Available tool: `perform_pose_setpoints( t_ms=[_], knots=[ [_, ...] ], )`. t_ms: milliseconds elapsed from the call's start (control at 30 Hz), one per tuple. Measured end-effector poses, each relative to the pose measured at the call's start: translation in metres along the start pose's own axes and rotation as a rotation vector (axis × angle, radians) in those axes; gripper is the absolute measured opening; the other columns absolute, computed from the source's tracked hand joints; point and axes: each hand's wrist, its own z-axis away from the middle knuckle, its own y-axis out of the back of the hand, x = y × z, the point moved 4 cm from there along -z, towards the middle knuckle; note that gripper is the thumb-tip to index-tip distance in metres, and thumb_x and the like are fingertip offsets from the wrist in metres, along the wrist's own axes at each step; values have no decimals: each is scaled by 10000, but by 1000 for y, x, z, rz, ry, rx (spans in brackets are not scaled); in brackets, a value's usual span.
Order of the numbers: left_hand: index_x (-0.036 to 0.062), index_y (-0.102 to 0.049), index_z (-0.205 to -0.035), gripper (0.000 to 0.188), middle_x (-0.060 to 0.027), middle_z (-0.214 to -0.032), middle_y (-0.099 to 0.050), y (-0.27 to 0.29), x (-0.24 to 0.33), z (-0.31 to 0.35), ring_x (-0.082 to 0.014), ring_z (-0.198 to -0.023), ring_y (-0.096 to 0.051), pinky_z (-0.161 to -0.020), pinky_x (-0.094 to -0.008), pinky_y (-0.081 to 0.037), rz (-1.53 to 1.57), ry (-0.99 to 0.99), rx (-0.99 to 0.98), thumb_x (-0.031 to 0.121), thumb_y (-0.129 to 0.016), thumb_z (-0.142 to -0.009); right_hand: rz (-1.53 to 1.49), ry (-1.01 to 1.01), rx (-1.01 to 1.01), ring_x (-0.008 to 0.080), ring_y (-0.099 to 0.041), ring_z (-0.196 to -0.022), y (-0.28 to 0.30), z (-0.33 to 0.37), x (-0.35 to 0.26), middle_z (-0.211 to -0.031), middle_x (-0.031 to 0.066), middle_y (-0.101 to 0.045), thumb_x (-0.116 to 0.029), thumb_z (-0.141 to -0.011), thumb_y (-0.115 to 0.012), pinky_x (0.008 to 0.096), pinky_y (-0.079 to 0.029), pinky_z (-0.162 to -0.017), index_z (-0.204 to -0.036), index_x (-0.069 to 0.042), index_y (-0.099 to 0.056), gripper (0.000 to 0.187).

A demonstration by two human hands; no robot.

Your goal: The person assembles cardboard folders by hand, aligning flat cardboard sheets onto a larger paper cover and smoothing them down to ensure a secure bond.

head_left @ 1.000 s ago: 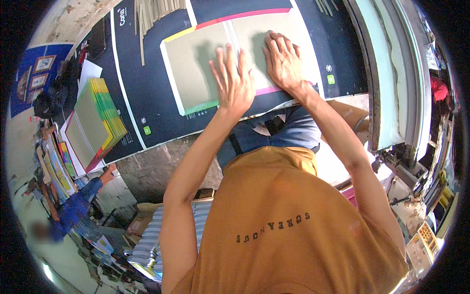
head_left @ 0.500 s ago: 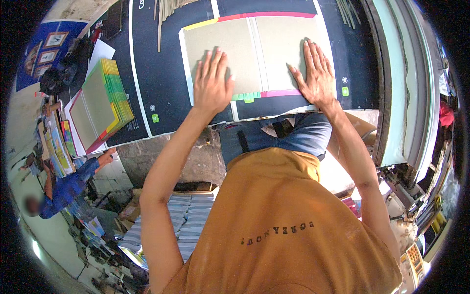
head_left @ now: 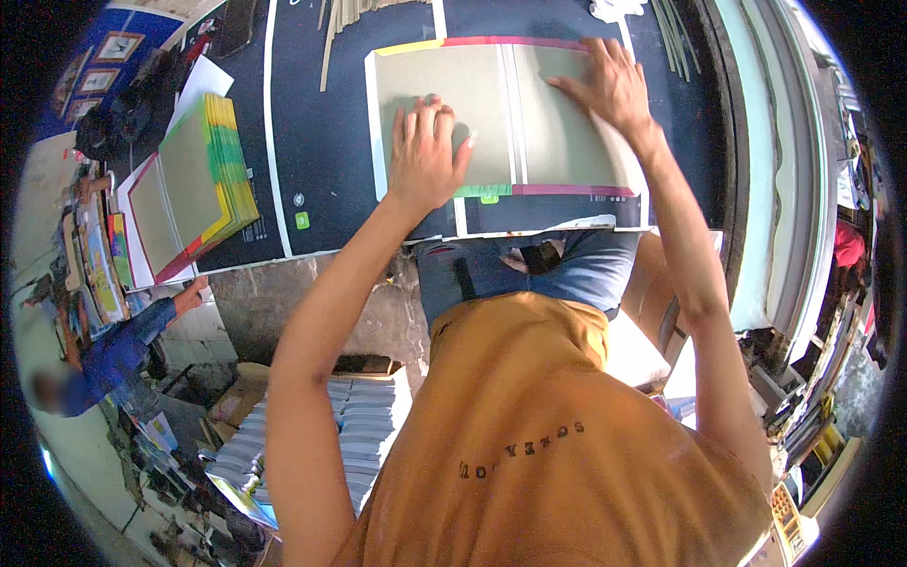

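Both hands flat, fingers wide, left hand (head_left: 427, 151) at 9 o'clock, right hand (head_left: 609, 87) at 1 on grey board cover (head_left: 491, 118); uneven pressing could shift it askew.

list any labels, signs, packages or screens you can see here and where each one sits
Small green square sticker: on the dark table, left of the left hand.
Green tab label: lower edge of the open grey board cover, beside the pink strip.
Framed pictures: blue wall, far upper left.
Stacked white packs: floor, lower left.
No screens visible.
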Motion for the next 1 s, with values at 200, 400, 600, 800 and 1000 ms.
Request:
perform_pose_setpoints(
  t_ms=[200,400,600,800,1000],
  knots=[
    [-63,-530,-1340,446,-239,-1449,-516,3,-18,-5,-435,-1416,-429,-1218,-480,-303,640,99,320,191,-603,-981,105,73,-17,387,-613,-1130,-8,-16,27,-1192,186,-614,-818,-678,-742,525,-506,-951,-1343,-41,-520,1046],
    [-113,-279,-1543,769,-331,-1633,-252,61,2,90,-509,-1545,-162,-1251,-601,-153,281,580,393,277,-641,-988,-9,-95,-95,354,-620,-1027,28,84,1,-1115,158,-652,-762,-719,-760,497,-468,-943,-1427,-37,-504,1045],
    [-205,-204,-1538,878,-400,-1647,-117,6,13,86,-517,-1561,-87,-1252,-614,-98,-68,728,-80,474,-471,-1049,0,-1,-79,408,-306,-1519,-8,38,-59,-1610,269,-346,-672,-928,-586,516,-251,-1230,-1590,34,-292,1011],
    [-228,-213,-1519,837,-415,-1631,-146,-7,20,60,-508,-1560,-115,-1245,-632,-101,-137,831,-129,443,-421,-1066,-19,-54,-135,370,-192,-1582,-59,-35,-119,-1674,264,-246,-733,-960,-448,517,-152,-1281,-1605,60,-233,1045],
    [-218,-239,-1520,883,-413,-1630,-159,-1,16,49,-504,-1561,-127,-1236,-643,-130,-230,884,-131,473,-479,-1026,-6,54,-136,366,-194,-1582,-57,-46,-133,-1683,238,-248,-738,-980,-398,526,-155,-1278,-1602,66,-242,1028]
  ],
)
